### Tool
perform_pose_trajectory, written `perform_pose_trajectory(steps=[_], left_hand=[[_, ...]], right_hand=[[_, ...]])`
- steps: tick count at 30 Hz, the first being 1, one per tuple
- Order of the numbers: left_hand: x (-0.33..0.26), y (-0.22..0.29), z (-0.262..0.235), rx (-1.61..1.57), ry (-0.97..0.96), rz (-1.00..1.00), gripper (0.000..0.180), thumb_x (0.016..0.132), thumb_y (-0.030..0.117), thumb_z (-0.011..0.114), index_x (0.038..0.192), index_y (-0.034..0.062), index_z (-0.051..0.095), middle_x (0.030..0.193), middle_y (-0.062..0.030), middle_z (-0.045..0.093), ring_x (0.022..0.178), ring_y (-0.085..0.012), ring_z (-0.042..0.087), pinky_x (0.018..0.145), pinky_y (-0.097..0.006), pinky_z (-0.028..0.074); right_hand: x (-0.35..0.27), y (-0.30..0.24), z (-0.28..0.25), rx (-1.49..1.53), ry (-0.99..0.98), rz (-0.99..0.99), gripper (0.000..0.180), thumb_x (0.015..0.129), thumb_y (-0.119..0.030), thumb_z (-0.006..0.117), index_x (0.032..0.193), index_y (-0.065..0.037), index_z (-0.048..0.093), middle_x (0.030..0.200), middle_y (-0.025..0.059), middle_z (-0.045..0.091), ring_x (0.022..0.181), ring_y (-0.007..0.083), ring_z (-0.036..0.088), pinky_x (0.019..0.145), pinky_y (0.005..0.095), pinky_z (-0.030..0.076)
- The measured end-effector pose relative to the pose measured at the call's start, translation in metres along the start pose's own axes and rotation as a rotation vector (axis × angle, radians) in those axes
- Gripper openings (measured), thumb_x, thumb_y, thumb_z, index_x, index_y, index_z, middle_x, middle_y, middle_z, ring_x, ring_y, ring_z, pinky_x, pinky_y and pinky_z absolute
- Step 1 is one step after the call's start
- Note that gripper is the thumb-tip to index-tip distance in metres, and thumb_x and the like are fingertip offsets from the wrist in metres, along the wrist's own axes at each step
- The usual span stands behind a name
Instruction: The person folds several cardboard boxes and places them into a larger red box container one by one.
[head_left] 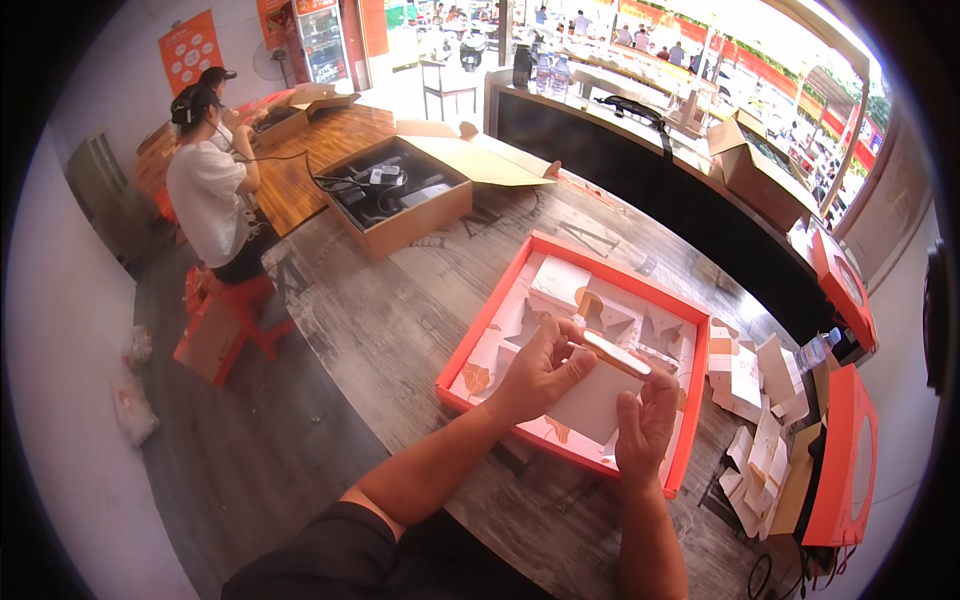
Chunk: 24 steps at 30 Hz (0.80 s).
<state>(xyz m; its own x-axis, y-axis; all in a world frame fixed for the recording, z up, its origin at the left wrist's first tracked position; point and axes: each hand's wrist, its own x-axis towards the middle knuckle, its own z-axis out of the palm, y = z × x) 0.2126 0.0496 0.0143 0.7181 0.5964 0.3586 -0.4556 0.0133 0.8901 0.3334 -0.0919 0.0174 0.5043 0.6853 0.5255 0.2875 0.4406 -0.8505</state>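
We find both hands over the shallow orange cardboard tray [462,362]: left hand [540,368] and right hand [645,420] each pinch a small white folded-card box [597,398] (gold-edged) above tray's near side. Risk: thin card creases if pinched hard, or drops onto inserts below.

Cardboard piece [600,385] between both hands

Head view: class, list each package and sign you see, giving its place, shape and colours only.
Small white box: flat, held by both hands.
Orange tray: beneath it, white compartments.
Brown carton: open, behind the tray.
Orange poster: rectangular, far wall.
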Motion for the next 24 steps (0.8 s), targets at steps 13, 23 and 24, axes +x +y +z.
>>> perform_pose_trajectory(steps=[13,23,24], left_hand=[[-0.005,-0.004,0.012,0.124,0.076,0.167,0.028,0.1,0.019,0.065,0.108,0.0053,0.042,0.116,-0.0117,0.06,0.091,-0.0097,0.058,0.08,-0.027,0.052],[-0.005,0.001,0.015,0.232,0.04,0.144,0.024,0.1,0.016,0.061,0.114,0.004,0.046,0.113,-0.0112,0.061,0.093,-0.0128,0.057,0.084,-0.029,0.05],[-0.005,0.002,0.015,0.223,0.036,0.124,0.022,0.101,0.016,0.06,0.114,0.0042,0.047,0.113,-0.0106,0.06,0.093,-0.0123,0.056,0.084,-0.029,0.05]], right_hand=[[0.0,-0.002,0.0,0.012,-0.003,0.005,0.017,0.102,-0.01,0.056,0.116,-0.005,0.048,0.128,0.0163,0.059,0.118,0.0208,0.056,0.103,0.0357,0.043],[0.002,-0.005,-0.001,0.055,0.003,0.063,0.009,0.099,-0.002,0.051,0.106,-0.006,0.054,0.125,0.0123,0.06,0.114,0.0177,0.055,0.1,0.0327,0.041],[0.002,-0.003,-0.002,0.065,-0.002,0.077,0.01,0.099,0.0,0.053,0.107,-0.006,0.054,0.125,0.0124,0.06,0.114,0.0178,0.055,0.099,0.032,0.042]])
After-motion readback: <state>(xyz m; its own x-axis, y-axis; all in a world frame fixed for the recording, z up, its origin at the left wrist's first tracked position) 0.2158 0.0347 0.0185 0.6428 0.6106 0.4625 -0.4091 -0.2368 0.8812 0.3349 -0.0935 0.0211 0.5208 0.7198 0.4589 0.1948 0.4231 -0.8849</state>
